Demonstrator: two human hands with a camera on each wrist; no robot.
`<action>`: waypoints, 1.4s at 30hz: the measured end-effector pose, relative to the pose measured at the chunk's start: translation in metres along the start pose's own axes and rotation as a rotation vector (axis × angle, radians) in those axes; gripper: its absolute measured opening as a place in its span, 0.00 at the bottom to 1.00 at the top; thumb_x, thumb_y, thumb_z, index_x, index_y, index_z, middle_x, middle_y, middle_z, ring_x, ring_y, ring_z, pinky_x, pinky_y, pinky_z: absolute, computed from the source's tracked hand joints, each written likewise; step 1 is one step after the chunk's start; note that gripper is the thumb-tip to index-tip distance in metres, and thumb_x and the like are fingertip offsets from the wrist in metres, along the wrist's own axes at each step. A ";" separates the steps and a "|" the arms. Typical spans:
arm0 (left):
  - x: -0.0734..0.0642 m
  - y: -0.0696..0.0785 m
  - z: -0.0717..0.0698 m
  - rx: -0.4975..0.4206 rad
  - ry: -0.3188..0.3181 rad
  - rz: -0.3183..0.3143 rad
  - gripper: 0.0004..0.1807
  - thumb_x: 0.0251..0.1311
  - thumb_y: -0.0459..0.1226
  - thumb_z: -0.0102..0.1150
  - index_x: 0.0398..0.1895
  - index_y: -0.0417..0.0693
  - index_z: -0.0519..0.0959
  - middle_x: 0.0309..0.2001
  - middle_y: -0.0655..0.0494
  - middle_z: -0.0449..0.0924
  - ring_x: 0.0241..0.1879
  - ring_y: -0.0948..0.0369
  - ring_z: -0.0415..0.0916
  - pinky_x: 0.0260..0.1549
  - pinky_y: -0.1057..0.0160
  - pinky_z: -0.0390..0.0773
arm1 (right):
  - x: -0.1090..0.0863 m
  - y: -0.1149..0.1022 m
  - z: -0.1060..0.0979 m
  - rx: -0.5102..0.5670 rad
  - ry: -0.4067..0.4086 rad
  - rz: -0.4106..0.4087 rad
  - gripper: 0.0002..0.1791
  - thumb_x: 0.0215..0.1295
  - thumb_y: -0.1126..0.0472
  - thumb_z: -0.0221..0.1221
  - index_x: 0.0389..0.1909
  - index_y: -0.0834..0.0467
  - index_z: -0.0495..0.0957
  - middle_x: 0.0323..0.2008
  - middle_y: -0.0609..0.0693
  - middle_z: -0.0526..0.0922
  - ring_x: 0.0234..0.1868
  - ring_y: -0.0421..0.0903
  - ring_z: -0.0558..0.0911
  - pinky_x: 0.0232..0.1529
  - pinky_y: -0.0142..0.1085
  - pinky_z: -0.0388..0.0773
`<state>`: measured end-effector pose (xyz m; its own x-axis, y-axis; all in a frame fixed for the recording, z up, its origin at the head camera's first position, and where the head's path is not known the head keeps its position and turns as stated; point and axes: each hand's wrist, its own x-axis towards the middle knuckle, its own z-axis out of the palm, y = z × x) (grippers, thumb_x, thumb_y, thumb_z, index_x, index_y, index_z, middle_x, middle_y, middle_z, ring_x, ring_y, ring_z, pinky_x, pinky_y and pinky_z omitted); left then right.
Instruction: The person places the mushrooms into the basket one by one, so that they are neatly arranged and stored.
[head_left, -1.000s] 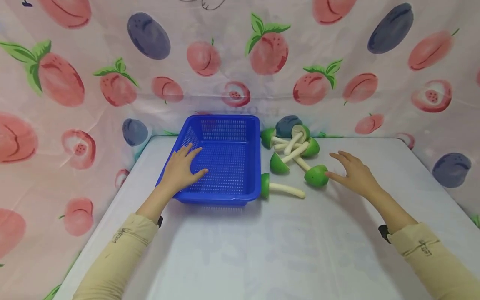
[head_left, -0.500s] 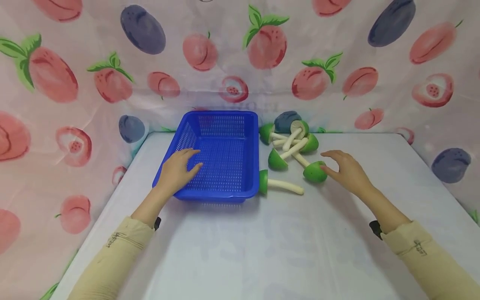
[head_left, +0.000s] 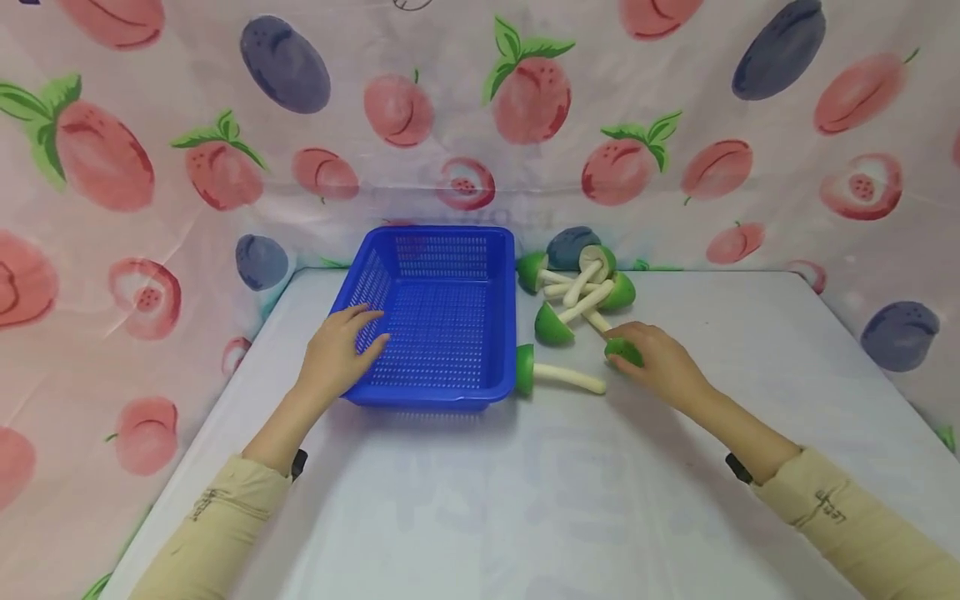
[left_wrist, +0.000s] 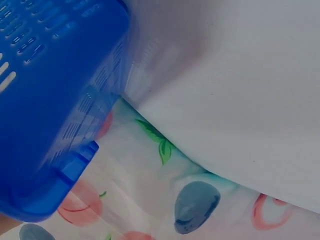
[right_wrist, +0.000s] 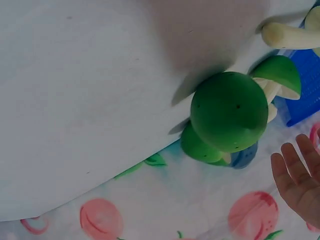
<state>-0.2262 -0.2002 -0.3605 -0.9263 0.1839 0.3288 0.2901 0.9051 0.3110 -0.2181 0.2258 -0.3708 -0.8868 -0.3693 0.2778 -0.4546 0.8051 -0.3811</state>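
In the head view my left hand (head_left: pixel 333 350) hovers at the left side of a blue plastic basket (head_left: pixel 504 333), thumb and fingers spread apart over its rim. My right hand (head_left: pixel 660 362) is at the front-right toy mushroom, whose green cap (head_left: pixel 624 352) shows between thumb and fingers. In the right wrist view that rounded cap (right_wrist: pixel 230 112) looms close, and the extended fingers (right_wrist: pixel 292 167) appear to one side of it with a gap between. Its pale stem (head_left: pixel 596 320) runs back under the other mushrooms.
Several more green-capped mushrooms (head_left: pixel 555 325) lie heaped right of the basket. One mushroom (head_left: pixel 566 377) lies alone with its cap against the basket's front-right corner. A fruit-printed cloth (head_left: pixel 540 183) hangs behind the white table (head_left: pixel 540 500).
My right hand has moved left and down over the front-right mushroom's cap, now partly covering it. My left hand has drawn slightly left and back from the basket's inside.
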 end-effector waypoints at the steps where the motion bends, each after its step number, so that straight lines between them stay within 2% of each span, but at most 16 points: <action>1: 0.000 -0.001 0.000 -0.003 -0.005 -0.011 0.23 0.62 0.44 0.55 0.58 0.42 0.74 0.63 0.37 0.69 0.64 0.40 0.63 0.59 0.38 0.65 | 0.001 -0.002 0.001 -0.003 -0.002 -0.002 0.18 0.59 0.66 0.62 0.50 0.66 0.77 0.48 0.64 0.80 0.52 0.62 0.77 0.53 0.56 0.73; 8: 0.000 -0.009 -0.001 -0.040 -0.029 -0.046 0.28 0.64 0.46 0.54 0.64 0.41 0.68 0.68 0.34 0.60 0.68 0.37 0.53 0.62 0.35 0.59 | 0.014 -0.011 0.011 0.005 -0.012 -0.035 0.18 0.60 0.65 0.61 0.50 0.67 0.76 0.49 0.64 0.80 0.53 0.62 0.78 0.54 0.54 0.74; 12: 0.000 -0.012 0.001 -0.074 -0.071 -0.076 0.31 0.65 0.47 0.51 0.67 0.40 0.64 0.69 0.33 0.55 0.70 0.35 0.48 0.65 0.35 0.54 | 0.020 -0.013 0.020 0.047 -0.040 -0.030 0.18 0.60 0.65 0.61 0.51 0.68 0.76 0.50 0.64 0.80 0.51 0.61 0.79 0.51 0.52 0.76; 15: 0.000 -0.012 0.003 -0.081 -0.092 -0.097 0.31 0.65 0.47 0.51 0.66 0.39 0.64 0.69 0.32 0.54 0.70 0.35 0.47 0.65 0.35 0.53 | 0.023 -0.014 0.025 0.067 -0.067 -0.029 0.18 0.60 0.65 0.60 0.50 0.68 0.75 0.49 0.64 0.80 0.49 0.61 0.79 0.49 0.51 0.77; 20: 0.003 -0.009 0.003 -0.054 -0.080 -0.108 0.31 0.64 0.47 0.53 0.65 0.38 0.65 0.69 0.30 0.55 0.69 0.35 0.49 0.65 0.36 0.54 | 0.029 -0.016 0.032 0.104 -0.089 -0.062 0.17 0.60 0.65 0.60 0.48 0.69 0.76 0.46 0.65 0.81 0.46 0.62 0.80 0.46 0.51 0.78; 26: 0.003 -0.008 0.003 -0.022 -0.092 -0.156 0.35 0.63 0.51 0.53 0.67 0.39 0.63 0.69 0.27 0.50 0.70 0.34 0.46 0.66 0.35 0.52 | 0.033 -0.016 0.044 0.214 -0.193 -0.076 0.17 0.60 0.66 0.60 0.47 0.72 0.76 0.46 0.66 0.81 0.46 0.61 0.79 0.47 0.50 0.78; 30: 0.000 -0.008 0.002 -0.014 -0.114 -0.183 0.38 0.62 0.54 0.52 0.68 0.39 0.61 0.69 0.26 0.48 0.70 0.34 0.45 0.67 0.36 0.50 | 0.035 -0.018 0.050 0.219 -0.245 -0.072 0.17 0.59 0.67 0.60 0.48 0.72 0.75 0.47 0.66 0.81 0.46 0.60 0.80 0.47 0.49 0.79; 33: -0.001 -0.008 0.001 -0.012 -0.119 -0.195 0.38 0.63 0.54 0.52 0.68 0.39 0.61 0.70 0.26 0.48 0.70 0.34 0.44 0.67 0.36 0.50 | 0.038 -0.019 0.051 0.195 -0.280 -0.063 0.17 0.59 0.67 0.60 0.47 0.72 0.76 0.44 0.65 0.82 0.42 0.58 0.81 0.44 0.47 0.79; 36: -0.002 -0.008 0.001 -0.013 -0.108 -0.190 0.37 0.63 0.53 0.52 0.67 0.38 0.61 0.69 0.26 0.49 0.70 0.34 0.45 0.67 0.36 0.51 | 0.040 -0.019 0.052 0.176 -0.307 -0.044 0.15 0.59 0.67 0.61 0.45 0.70 0.77 0.39 0.62 0.83 0.36 0.51 0.81 0.39 0.41 0.79; 42: -0.004 -0.009 0.004 -0.006 -0.105 -0.195 0.36 0.63 0.53 0.52 0.67 0.38 0.63 0.69 0.27 0.50 0.70 0.35 0.47 0.66 0.36 0.51 | 0.041 -0.018 0.056 0.198 -0.334 -0.035 0.08 0.57 0.69 0.61 0.38 0.67 0.80 0.29 0.53 0.82 0.28 0.42 0.75 0.28 0.29 0.72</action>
<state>-0.2262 -0.2072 -0.3680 -0.9849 0.0452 0.1670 0.1043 0.9253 0.3646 -0.2509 0.1703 -0.4023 -0.8338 -0.5520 0.0031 -0.4631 0.6965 -0.5482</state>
